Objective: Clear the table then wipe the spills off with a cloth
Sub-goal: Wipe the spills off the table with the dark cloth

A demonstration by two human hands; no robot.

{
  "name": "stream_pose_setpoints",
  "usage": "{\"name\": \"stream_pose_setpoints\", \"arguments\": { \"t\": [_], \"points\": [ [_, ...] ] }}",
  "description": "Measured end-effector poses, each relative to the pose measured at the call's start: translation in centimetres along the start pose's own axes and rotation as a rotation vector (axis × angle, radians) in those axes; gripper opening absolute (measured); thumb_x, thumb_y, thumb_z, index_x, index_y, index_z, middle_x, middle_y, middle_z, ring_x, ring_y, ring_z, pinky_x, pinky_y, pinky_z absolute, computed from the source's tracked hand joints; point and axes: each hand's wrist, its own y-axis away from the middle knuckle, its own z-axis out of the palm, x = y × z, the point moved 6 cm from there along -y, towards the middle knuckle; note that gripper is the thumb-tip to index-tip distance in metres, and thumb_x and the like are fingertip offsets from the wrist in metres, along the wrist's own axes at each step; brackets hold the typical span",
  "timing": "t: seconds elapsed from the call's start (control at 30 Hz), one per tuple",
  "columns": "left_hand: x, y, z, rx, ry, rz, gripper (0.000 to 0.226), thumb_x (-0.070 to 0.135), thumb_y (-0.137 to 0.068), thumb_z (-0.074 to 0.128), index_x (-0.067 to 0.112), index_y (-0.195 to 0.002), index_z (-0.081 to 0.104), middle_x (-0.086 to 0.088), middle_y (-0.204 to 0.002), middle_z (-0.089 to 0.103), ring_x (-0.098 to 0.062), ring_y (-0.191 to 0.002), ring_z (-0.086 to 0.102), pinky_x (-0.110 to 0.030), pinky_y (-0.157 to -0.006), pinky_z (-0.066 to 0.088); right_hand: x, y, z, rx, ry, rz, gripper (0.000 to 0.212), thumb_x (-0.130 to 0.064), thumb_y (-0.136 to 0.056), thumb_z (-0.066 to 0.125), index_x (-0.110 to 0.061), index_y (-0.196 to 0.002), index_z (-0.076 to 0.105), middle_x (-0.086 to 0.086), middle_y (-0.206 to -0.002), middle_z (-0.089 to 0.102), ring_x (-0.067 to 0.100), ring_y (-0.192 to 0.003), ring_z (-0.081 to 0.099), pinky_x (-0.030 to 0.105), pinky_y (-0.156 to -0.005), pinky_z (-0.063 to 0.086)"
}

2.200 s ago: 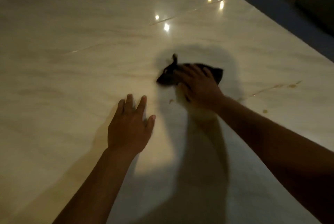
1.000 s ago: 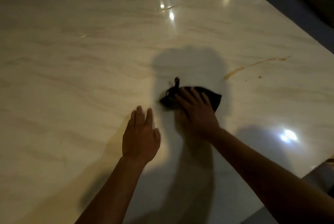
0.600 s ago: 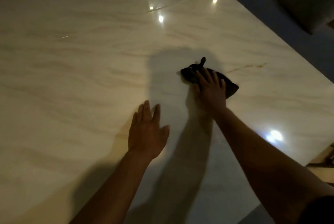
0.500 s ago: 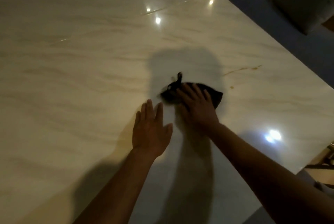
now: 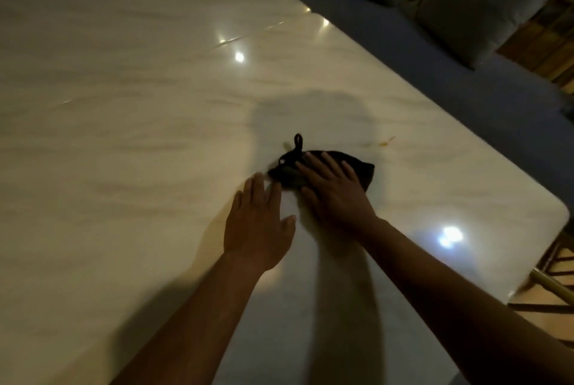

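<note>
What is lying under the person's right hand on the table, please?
A dark cloth lies under the right hand, whose straight fingers press it onto the table. Whether any spill remains beneath the cloth cannot be seen.

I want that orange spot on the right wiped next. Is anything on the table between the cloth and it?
Nothing visible: bare table lies between the cloth, under the right hand, and the orange spot.

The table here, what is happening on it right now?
A person is wiping the pale marble table. The right hand presses flat on a dark cloth, and the left hand rests open on the surface beside it. A small orange spill lies past the cloth, not yet wiped.
</note>
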Motion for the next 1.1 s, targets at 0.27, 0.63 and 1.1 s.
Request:
{"name": "stream_pose_setpoints", "arguments": {
  "t": [0.27, 0.63, 1.1],
  "points": [
    [5.7, -5.5, 0.4, -0.013, 0.001, 0.088, 0.078, 0.057, -0.102, 0.033, 0.022, -0.163, -0.001, -0.013, -0.169, -0.010, -0.030, -0.156, -0.006, -0.040, -0.126, 0.001, 20.2, -4.4, -4.5, 0.170, 0.037, 0.558, 0.053, -0.046, -0.103, 0.031, -0.029, -0.153, 0.032, 0.002, -0.161, 0.029, 0.028, -0.147, 0.023, 0.053, -0.117, 0.020],
    [12.5, -11.9, 0.6, 0.000, -0.076, 0.200, 0.080, 0.061, -0.100, 0.035, 0.022, -0.163, 0.005, -0.013, -0.169, -0.002, -0.032, -0.156, 0.001, -0.042, -0.127, 0.008, 21.8, -3.0, -4.5, 0.136, 0.043, 0.337, 0.053, -0.053, -0.104, 0.024, -0.039, -0.154, 0.023, -0.007, -0.164, 0.020, 0.021, -0.152, 0.013, 0.049, -0.120, 0.013],
    [15.3, -14.9, 1.3, -0.014, -0.127, 0.211, 0.081, 0.065, -0.099, 0.028, 0.026, -0.163, -0.003, -0.014, -0.169, -0.008, -0.034, -0.156, -0.004, -0.043, -0.127, 0.004, 26.8, -2.1, -5.7, 0.186, 0.050, 0.487, 0.054, -0.053, -0.102, 0.022, -0.038, -0.154, 0.027, -0.004, -0.163, 0.023, 0.023, -0.151, 0.017, 0.049, -0.120, 0.015]
  ]
}}
